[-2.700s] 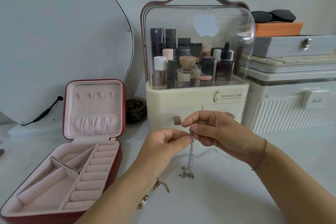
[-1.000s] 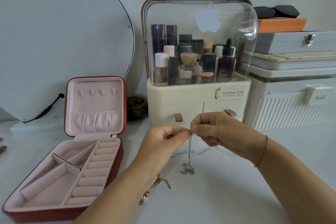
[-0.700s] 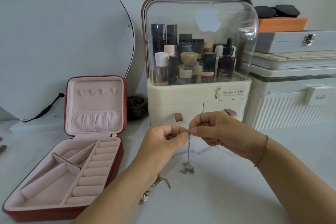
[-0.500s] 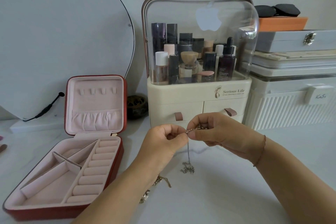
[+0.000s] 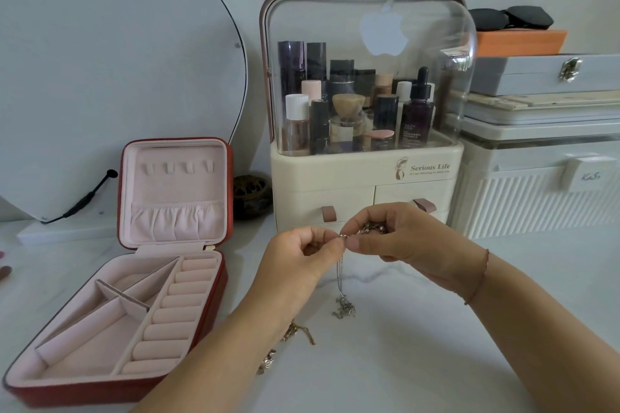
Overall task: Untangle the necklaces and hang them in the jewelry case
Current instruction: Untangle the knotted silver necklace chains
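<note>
Clock positions read from the pinch point between the hands. Nearest, at 7 o'clock: gold necklace [image 5: 296, 334], loose on the white marble tabletop [image 5: 419, 362], partly hidden under the left forearm, not yet taken up. At 6 o'clock: pendant cluster [image 5: 344, 307] of the silver necklace [image 5: 339, 275], resting on the tabletop, its chain hanging straight down from the fingers. At centre: left hand [image 5: 302, 258], fingers curled, thumb and forefinger pinching a small ring or clasp at the top of the chain; right hand [image 5: 409, 240], touching fingertip to fingertip with the left, likewise pinching the chain, a bunched clump of links gathered under its curled fingers. Step in hand, by judgement: untangling, with the knot or clasp being worked at the fingertips; nothing hung so far. Next move, likely: teasing the clump free, then carrying the straightened chain to 9 o'clock. At 9 o'clock, well apart: red jewelry case [image 5: 67, 394], open, pink lining, hooks [image 5: 177, 167] in the upright lid bare, gathered pocket below them. At 12 o'clock, just behind the hands: cream cosmetics organizer [image 5: 365, 178] with clear dome. At 10 o'clock, farthest: mirror [image 5: 100, 60] against the wall.
</note>
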A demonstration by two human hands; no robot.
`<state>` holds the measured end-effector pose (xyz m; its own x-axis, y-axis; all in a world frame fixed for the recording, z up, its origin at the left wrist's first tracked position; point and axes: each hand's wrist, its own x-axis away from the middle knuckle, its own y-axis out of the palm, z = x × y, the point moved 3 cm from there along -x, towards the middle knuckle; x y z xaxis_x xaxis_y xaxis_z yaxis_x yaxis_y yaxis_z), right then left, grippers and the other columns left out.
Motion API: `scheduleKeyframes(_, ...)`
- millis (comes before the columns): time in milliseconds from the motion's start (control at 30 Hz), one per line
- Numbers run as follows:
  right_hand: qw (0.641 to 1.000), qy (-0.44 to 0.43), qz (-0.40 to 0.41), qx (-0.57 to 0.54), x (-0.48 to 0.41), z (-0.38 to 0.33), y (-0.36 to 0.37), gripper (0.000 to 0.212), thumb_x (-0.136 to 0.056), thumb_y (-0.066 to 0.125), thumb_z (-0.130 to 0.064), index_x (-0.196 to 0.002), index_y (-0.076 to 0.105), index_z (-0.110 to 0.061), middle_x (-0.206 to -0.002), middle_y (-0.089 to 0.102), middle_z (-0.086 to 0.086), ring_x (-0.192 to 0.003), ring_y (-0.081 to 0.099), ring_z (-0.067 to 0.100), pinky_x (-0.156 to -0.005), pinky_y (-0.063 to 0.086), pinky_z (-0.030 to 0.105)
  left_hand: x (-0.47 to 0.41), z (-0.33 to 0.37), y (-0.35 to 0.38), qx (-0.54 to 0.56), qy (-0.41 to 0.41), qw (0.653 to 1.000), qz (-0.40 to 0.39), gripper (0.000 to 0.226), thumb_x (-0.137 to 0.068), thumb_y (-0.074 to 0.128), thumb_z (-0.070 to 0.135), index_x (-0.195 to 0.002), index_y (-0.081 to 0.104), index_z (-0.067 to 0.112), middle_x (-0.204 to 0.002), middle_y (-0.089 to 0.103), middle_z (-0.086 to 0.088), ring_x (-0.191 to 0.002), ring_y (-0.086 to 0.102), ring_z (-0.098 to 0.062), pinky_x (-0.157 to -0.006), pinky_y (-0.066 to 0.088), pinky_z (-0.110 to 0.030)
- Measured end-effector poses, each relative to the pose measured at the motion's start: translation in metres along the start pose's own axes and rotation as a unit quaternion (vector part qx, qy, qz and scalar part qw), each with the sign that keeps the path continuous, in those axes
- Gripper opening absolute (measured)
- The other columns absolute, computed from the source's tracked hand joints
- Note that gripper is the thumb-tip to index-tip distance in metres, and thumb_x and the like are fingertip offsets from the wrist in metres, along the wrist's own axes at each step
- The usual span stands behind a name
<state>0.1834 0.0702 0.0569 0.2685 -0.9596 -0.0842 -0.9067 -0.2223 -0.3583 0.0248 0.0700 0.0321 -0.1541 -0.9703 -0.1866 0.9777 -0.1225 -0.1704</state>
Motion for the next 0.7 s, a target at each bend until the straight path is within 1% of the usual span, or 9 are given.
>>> scheduleKeyframes(100,1.0,0.004,0.003,0.004,0.0,-0.001,-0.001,0.013,-0.078,0.074,-0.017,-0.089,0.073,-0.009,-0.052,0.042,-0.011,-0.05,0.031,0.004,-0.049,0.028,0.014,0.002,0.0,-0.001,-0.011,0.014,1.0,-0.009,0.011,-0.085,0.066,0.029,-0.078,0.072,0.023,-0.058,0.062,0.018,-0.058,0.054,0.009,-0.06,0.042,-0.006)
scheduleKeyframes(167,1.0,0.007,0.016,0.018,0.0,-0.001,-0.001,0.011,-0.079,0.074,-0.017,-0.087,0.074,-0.011,-0.05,0.043,-0.013,-0.049,0.032,0.003,-0.049,0.029,0.013,0.001,0.0,-0.001,-0.015,0.015,1.0,-0.011,0.011,-0.086,0.065,0.028,-0.078,0.072,0.024,-0.058,0.063,0.02,-0.059,0.055,0.009,-0.061,0.041,-0.005)
scheduleKeyframes(333,0.998,0.012,0.036,0.044,0.001,0.001,-0.001,0.006,-0.08,0.073,-0.015,-0.082,0.073,-0.009,-0.045,0.047,-0.016,-0.045,0.036,0.001,-0.047,0.029,0.01,0.0,-0.002,0.0,-0.001,-0.008,1.0,-0.003,0.007,-0.084,0.068,0.021,-0.078,0.072,0.02,-0.066,0.063,0.01,-0.06,0.054,0.003,-0.06,0.042,-0.007)
scheduleKeyframes(433,0.995,0.016,0.061,0.073,0.0,0.002,-0.002,0.004,-0.083,0.07,-0.015,-0.079,0.071,-0.013,-0.045,0.047,-0.018,-0.047,0.038,-0.001,-0.052,0.03,0.01,-0.002,-0.003,0.001,0.06,-0.044,0.997,-0.028,0.012,-0.078,0.067,0.022,-0.067,0.07,0.021,-0.063,0.06,0.007,-0.064,0.054,-0.004,-0.066,0.044,-0.016)
scheduleKeyframes(500,0.99,0.017,0.097,0.099,-0.001,0.004,-0.007,0.01,-0.083,0.067,-0.016,-0.075,0.071,-0.019,-0.054,0.052,-0.012,-0.063,0.041,-0.003,-0.054,0.032,0.004,-0.003,-0.002,0.002,0.121,-0.062,0.99,-0.044,0.014,-0.069,0.06,0.025,-0.059,0.069,0.022,-0.064,0.061,0.003,-0.067,0.056,-0.009,-0.069,0.043,-0.024)
scheduleKeyframes(533,0.986,0.018,0.116,0.116,-0.002,0.006,-0.009,0.013,-0.083,0.067,-0.016,-0.073,0.07,-0.022,-0.06,0.055,-0.007,-0.075,0.041,0.001,-0.055,0.033,0.002,-0.003,-0.002,0.002,0.16,-0.069,0.984,-0.048,0.016,-0.066,0.056,0.024,-0.056,0.069,0.022,-0.065,0.062,0.002,-0.067,0.057,-0.009,-0.07,0.043,-0.027)
scheduleKeyframes(567,0.982,0.02,0.132,0.13,-0.003,0.008,-0.011,0.015,-0.083,0.066,-0.016,-0.07,0.07,-0.024,-0.064,0.056,-0.002,-0.082,0.04,0.005,-0.054,0.035,0.002,-0.003,-0.002,0.002,0.195,-0.073,0.977,-0.051,0.017,-0.065,0.054,0.023,-0.055,0.068,0.021,-0.066,0.062,0.001,-0.068,0.058,-0.009,-0.07,0.043,-0.028)
scheduleKeyframes(633,0.978,0.026,0.146,0.144,-0.004,0.01,-0.013,0.017,-0.082,0.064,-0.012,-0.069,0.068,-0.021,-0.064,0.054,0.002,-0.079,0.038,0.005,-0.05,0.037,0.005,-0.003,0.0,0.0,0.244,-0.07,0.965,-0.064,0.015,-0.064,0.054,0.021,-0.056,0.066,0.021,-0.072,0.063,0.0,-0.074,0.057,-0.012,-0.075,0.04,-0.03)
scheduleKeyframes(700,0.974,0.037,0.14,0.176,-0.004,0.012,-0.015,0.013,-0.083,0.062,-0.01,-0.071,0.067,-0.016,-0.064,0.05,0.004,-0.076,0.036,-0.001,-0.052,0.036,0.003,-0.002,0.004,-0.002,0.278,-0.062,0.956,-0.073,0.008,-0.063,0.059,0.017,-0.06,0.065,0.021,-0.078,0.065,-0.002,-0.08,0.057,-0.015,-0.08,0.039,-0.032)
